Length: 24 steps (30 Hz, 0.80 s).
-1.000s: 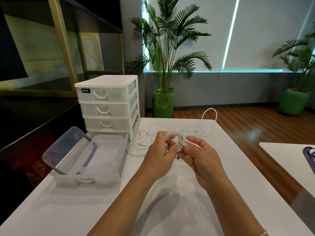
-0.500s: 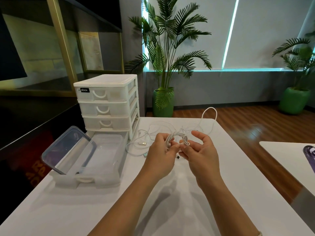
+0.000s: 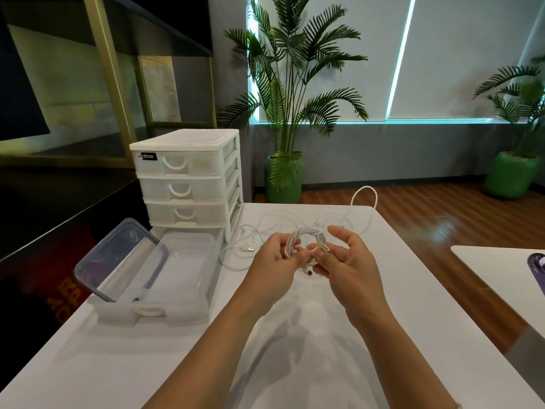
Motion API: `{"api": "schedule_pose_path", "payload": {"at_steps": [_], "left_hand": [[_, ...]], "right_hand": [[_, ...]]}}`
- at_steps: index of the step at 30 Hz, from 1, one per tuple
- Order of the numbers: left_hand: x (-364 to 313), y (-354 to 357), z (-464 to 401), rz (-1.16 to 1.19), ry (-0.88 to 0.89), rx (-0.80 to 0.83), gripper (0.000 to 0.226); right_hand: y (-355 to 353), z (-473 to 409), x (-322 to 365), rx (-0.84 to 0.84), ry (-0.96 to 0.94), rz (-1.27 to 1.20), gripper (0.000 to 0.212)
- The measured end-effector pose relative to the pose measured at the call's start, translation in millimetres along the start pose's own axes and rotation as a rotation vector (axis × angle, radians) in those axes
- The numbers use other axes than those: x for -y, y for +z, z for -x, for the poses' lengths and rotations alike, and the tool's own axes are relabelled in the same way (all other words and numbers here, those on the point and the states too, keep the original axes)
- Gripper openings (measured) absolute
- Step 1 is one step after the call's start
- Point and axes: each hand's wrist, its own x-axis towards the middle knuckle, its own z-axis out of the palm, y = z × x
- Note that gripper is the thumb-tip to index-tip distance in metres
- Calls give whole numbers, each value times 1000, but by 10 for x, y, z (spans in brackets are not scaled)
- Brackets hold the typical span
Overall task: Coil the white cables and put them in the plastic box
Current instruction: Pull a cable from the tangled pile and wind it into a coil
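A small coil of white cable point(image 3: 306, 234) is held above the white table point(image 3: 295, 335) between both hands. My left hand point(image 3: 275, 262) grips the coil's left side. My right hand point(image 3: 346, 261) pinches its lower right part with thumb and forefinger, the other fingers spread. A plug end point(image 3: 309, 273) dangles below the coil. More loose white cables point(image 3: 358, 208) lie tangled behind the hands, one with a USB plug point(image 3: 250, 248) to the left. The clear plastic box point(image 3: 177, 270) stands open at the left, its lid point(image 3: 118, 258) leaning on its left edge.
A white three-drawer organiser point(image 3: 188, 178) stands just behind the plastic box. A second white table point(image 3: 507, 278) with a dark object on it is at the right edge. Potted palms stand on the wooden floor beyond the table.
The coil has been turned in my hands and looks tighter. My right fingers opened out, then shifted to pinch the coil's lower right side. Both hands stayed in place.
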Motion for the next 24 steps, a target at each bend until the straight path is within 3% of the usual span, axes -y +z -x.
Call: {"api": "schedule_pose_path", "payload": {"at_steps": [5, 14, 24], "left_hand": [[-4, 19, 0, 106, -22, 42, 9], [6, 20, 8, 266, -25, 98, 16], [-3, 25, -7, 313, -38, 53, 19]], "right_hand": [[-45, -24, -1, -23, 53, -74, 19], [-116, -36, 27, 20, 74, -146, 7], [-58, -14, -34, -19, -94, -55, 13]]}}
